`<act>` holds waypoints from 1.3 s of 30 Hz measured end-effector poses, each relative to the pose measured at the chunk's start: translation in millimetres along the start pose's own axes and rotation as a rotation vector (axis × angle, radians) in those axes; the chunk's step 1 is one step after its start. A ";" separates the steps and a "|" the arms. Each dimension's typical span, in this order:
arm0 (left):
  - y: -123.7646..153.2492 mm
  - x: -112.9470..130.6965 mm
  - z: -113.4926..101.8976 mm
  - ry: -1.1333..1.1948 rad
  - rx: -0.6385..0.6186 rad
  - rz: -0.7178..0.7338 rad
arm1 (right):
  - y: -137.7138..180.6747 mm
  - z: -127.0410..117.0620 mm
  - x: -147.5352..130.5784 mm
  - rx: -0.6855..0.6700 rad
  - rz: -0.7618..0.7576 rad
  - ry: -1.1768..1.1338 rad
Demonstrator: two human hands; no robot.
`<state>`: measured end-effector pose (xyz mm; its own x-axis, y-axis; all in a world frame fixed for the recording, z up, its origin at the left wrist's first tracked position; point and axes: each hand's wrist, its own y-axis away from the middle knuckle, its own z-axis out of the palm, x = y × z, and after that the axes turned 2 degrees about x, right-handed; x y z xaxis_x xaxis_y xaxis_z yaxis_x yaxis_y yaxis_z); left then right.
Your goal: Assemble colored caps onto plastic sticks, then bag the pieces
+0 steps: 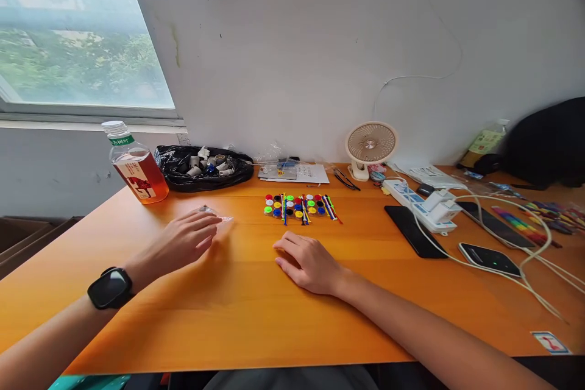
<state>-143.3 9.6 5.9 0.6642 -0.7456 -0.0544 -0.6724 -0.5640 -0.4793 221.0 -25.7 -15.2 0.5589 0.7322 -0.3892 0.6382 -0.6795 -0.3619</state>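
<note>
Two bare hands on an orange wooden table [256, 323]

Left hand [183, 242] lies loose, fingertips touching a small clear plastic bag [218, 216]; right hand [307, 262] rests flat, unclenched, colourful round beads and sticks [299, 206] just beyond its fingertips.

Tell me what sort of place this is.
Probably a home or dorm desk used as a casual workspace: an orange wooden table against a white wall by a window, with a small desk fan, a power strip with charging phones, and a drink bottle.
</note>
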 end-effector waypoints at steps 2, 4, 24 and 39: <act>13.9 6.2 3.7 0.042 -0.071 -0.066 | 1.0 -1.0 -1.0 -0.019 0.001 0.042; 19.0 11.2 4.5 0.083 -0.094 -0.135 | 3.5 -1.8 -0.6 -0.020 0.013 0.058; -25.1 28.6 51.4 -0.066 -0.046 -0.300 | -0.8 10.7 10.0 0.042 0.201 0.110; -91.1 72.2 78.6 0.262 0.010 -0.106 | -3.6 2.6 11.9 0.008 0.109 0.029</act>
<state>-8.4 35.1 -23.2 0.6228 -0.7496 0.2240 -0.5994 -0.6412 -0.4792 224.0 -14.7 -20.7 0.6405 0.6545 -0.4017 0.5684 -0.7558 -0.3251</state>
